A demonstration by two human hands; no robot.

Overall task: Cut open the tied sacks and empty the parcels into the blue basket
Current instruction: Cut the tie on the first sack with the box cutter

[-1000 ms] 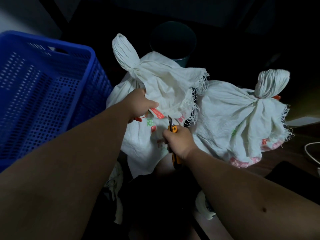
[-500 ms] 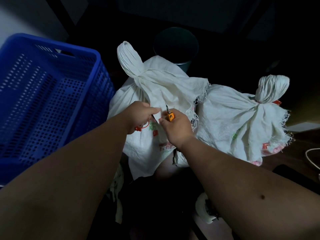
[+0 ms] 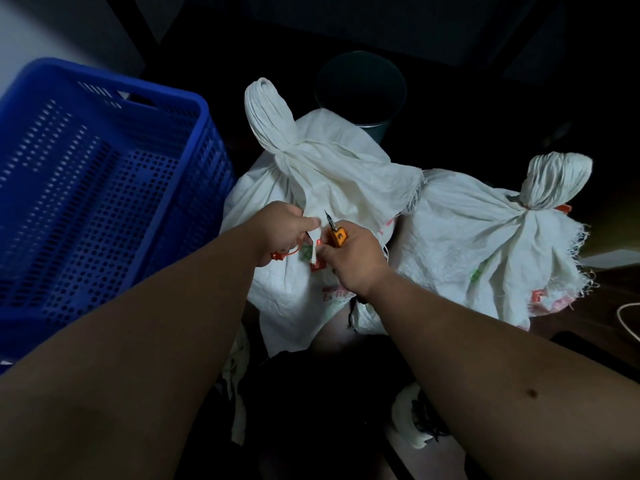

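Sack (image 3: 332, 188) fold pinched by your left hand (image 3: 284, 230); right hand (image 3: 353, 258) grips cutter (image 3: 337, 233).
Blade tip sits just beside your left fingers (image 3: 308, 223); a slip could nick them.

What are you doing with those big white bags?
A person is opening the nearer white sack. The left hand pinches a strip of its cloth, with an orange tie showing under that grip, while the right hand holds an orange utility knife, blade out beside the strip. The second sack on the right is knotted shut. The blue basket waits on the left; no parcels show in it.
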